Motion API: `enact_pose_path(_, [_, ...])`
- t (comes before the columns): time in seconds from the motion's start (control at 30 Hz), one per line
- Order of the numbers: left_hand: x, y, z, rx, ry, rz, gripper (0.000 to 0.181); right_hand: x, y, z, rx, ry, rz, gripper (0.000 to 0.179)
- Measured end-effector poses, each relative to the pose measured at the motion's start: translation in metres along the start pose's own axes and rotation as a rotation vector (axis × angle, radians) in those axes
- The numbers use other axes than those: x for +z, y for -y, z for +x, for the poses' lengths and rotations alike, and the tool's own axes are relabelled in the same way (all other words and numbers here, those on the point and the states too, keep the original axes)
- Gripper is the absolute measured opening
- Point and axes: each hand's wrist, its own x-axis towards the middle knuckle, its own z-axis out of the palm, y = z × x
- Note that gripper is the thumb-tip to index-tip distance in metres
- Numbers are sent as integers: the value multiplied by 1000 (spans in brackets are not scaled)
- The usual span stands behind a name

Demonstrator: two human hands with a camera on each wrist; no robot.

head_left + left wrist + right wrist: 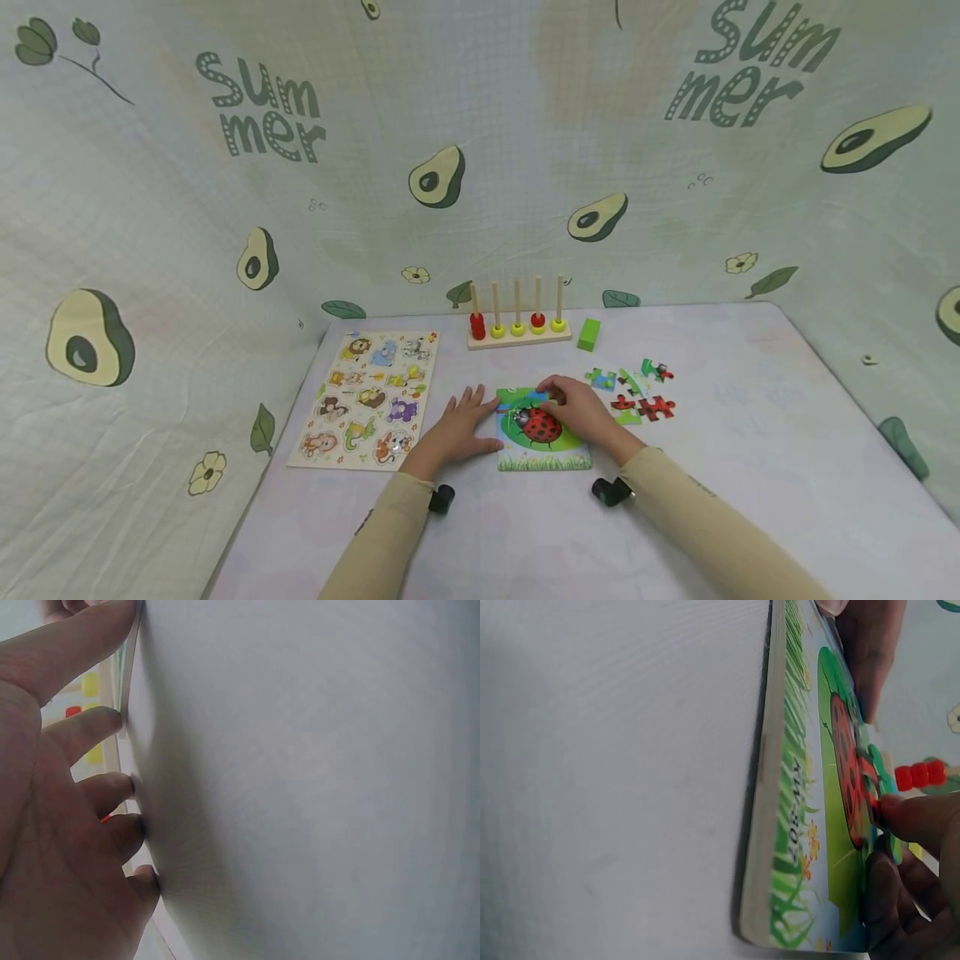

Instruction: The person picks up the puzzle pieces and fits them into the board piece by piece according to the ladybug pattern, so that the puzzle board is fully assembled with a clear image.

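A ladybug puzzle board [543, 462] lies flat in front of me, its printed base showing red, green and grass. My left hand [459, 429] rests spread at the board's left side, the thumb and index fingertips right at its edge. In the left wrist view, the fingers [112, 791] of that hand reach down to the tabletop. Over the upper right part of the board, my right hand [581, 410] pinches a puzzle piece [885, 780] between thumb and fingers. That piece looks green and red and is tilted above the picture; the hand covers part of it.
Several loose puzzle pieces [656, 407] lie to the right of the board. Behind stand a peg stacker [519, 337] with red and yellow beads and a green block [588, 334]. An animal peg puzzle [360, 417] lies on the left. A patterned cloth [517, 100] hangs behind the table.
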Motion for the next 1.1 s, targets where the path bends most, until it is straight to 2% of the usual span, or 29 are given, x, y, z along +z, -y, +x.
enact_pose_path(0.43, [0,-1,0,7,-8,0,82,1,3,-2,-43,-31,-72,29])
enact_pose_path(0.7, [-1,0,-1,6,-3,-5,82,-1,2,-5,-64,38,-78,35])
enact_pose_path(0.97, [-1,-1,-1,4,-3,-2,82,1,0,-5,-134,71,-163,26])
enact_pose_path(1.1, [-2,-3,-1,9,-6,0,81,3,0,-5,-212,69,-241,28])
